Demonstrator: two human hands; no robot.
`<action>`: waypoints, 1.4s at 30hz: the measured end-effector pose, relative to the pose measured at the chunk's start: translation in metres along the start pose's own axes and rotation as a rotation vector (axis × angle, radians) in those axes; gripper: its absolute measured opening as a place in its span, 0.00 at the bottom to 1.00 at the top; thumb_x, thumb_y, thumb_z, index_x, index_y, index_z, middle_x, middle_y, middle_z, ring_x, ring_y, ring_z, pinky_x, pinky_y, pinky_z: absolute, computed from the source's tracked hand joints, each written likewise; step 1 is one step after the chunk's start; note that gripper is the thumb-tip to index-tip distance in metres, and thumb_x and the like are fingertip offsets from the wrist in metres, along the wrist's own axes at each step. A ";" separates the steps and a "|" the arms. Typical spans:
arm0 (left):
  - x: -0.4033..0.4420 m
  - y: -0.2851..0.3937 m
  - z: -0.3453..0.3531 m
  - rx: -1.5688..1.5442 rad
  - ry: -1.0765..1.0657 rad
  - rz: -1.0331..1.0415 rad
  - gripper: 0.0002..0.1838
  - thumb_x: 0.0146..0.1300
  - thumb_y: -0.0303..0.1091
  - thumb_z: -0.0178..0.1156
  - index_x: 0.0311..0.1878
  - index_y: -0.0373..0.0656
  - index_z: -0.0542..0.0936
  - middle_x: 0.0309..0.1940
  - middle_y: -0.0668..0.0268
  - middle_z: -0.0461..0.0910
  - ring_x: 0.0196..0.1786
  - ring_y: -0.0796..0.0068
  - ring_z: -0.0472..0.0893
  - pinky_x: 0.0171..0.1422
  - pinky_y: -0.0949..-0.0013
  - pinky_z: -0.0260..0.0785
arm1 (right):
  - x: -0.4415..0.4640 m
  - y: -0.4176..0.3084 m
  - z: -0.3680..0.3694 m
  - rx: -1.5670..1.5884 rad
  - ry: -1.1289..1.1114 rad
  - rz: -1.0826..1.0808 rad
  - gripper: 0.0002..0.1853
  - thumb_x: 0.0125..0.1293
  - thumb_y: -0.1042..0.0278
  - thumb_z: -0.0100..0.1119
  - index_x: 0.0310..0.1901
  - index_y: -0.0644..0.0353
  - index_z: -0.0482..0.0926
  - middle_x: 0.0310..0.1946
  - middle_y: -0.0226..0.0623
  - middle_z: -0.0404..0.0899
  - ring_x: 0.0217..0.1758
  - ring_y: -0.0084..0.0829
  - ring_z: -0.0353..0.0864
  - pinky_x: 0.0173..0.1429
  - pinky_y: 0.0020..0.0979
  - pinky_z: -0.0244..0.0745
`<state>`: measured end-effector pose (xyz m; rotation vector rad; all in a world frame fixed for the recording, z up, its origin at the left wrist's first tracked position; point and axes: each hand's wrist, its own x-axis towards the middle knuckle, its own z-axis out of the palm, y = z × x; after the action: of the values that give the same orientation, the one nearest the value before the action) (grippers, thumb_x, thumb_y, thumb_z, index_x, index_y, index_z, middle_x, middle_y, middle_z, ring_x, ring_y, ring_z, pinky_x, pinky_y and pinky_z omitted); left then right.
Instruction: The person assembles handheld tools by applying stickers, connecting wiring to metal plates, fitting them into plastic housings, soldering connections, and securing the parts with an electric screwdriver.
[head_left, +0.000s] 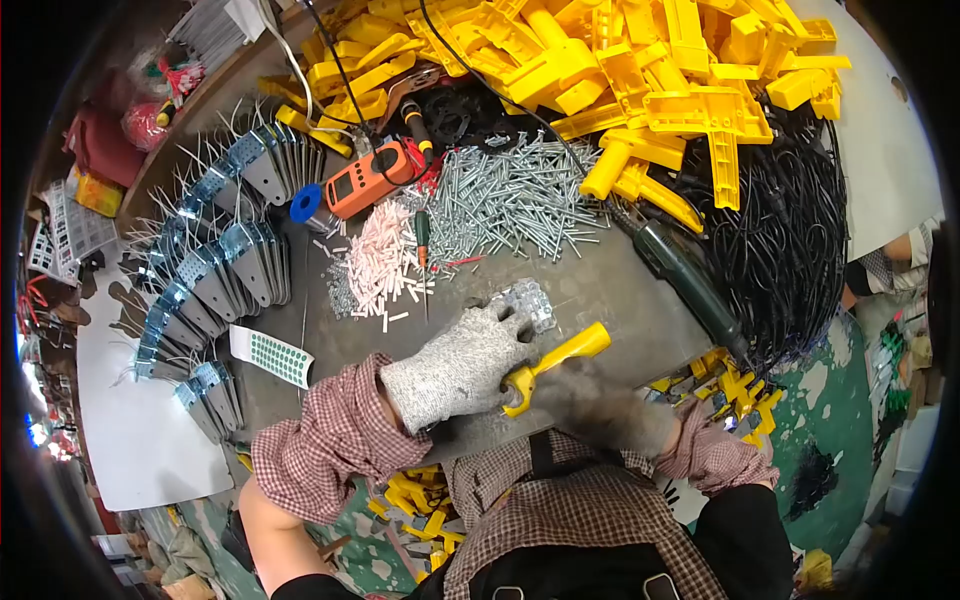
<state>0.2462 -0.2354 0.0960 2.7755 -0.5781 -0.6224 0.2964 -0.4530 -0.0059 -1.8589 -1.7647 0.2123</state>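
Observation:
A yellow plastic part (580,346) with a curved end is between my two gloved hands, just above the table's front edge. My left hand (460,365), in a light grey knit glove, closes on its curved end; part of the grip is hidden. Just beyond those fingers lies a small pile of shiny metal pieces (528,303). Smeared by motion, my right hand (610,405) wears a darker, dirty glove and is close against the yellow part's right side. Its fingers cannot be made out.
Past my hands lie a heap of screws (520,195), pale pink sleeves (380,250), a green-handled screwdriver (422,235) and an orange meter (368,180). A dark power screwdriver (690,285) is at right, beside black cables (770,240). Yellow parts (640,70) fill the back; metal brackets (215,270) line the left.

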 end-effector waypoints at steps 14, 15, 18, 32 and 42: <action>-0.092 0.004 0.115 -0.452 0.895 -0.473 0.52 0.46 0.52 0.77 0.69 0.31 0.66 0.57 0.44 0.75 0.60 0.42 0.77 0.67 0.47 0.67 | 0.088 0.012 -0.093 0.358 -0.255 0.119 0.21 0.61 0.65 0.71 0.52 0.63 0.74 0.45 0.46 0.79 0.48 0.49 0.81 0.54 0.43 0.76; -0.089 0.007 0.116 -0.461 0.909 -0.475 0.52 0.46 0.52 0.77 0.69 0.31 0.66 0.57 0.44 0.75 0.60 0.42 0.77 0.67 0.47 0.67 | 0.096 0.022 -0.079 0.232 -0.400 0.168 0.24 0.62 0.61 0.71 0.55 0.63 0.74 0.48 0.47 0.79 0.51 0.50 0.81 0.57 0.44 0.76; -0.087 0.009 0.104 -0.361 0.964 -0.465 0.44 0.42 0.36 0.75 0.64 0.33 0.68 0.49 0.49 0.79 0.51 0.43 0.79 0.58 0.48 0.71 | 0.110 0.036 -0.080 0.226 -0.394 0.118 0.31 0.64 0.53 0.68 0.62 0.63 0.72 0.59 0.49 0.77 0.62 0.51 0.77 0.65 0.44 0.73; -0.088 0.001 0.110 -0.430 1.073 -0.335 0.36 0.47 0.38 0.78 0.58 0.38 0.71 0.51 0.45 0.76 0.52 0.43 0.80 0.53 0.49 0.74 | 0.154 0.026 -0.078 0.195 -0.611 -0.045 0.27 0.62 0.52 0.69 0.56 0.61 0.75 0.49 0.47 0.79 0.56 0.49 0.79 0.61 0.44 0.73; -0.089 0.007 0.111 -0.504 0.957 -0.409 0.39 0.48 0.46 0.78 0.58 0.38 0.70 0.52 0.50 0.75 0.54 0.47 0.78 0.56 0.50 0.74 | 0.140 0.017 -0.070 0.179 -0.518 -0.061 0.28 0.61 0.46 0.68 0.50 0.63 0.78 0.43 0.48 0.82 0.47 0.48 0.82 0.52 0.43 0.76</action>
<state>0.1203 -0.2196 0.0320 2.3080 0.3141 0.4628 0.3617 -0.3388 0.0799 -1.7161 -2.0489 0.8643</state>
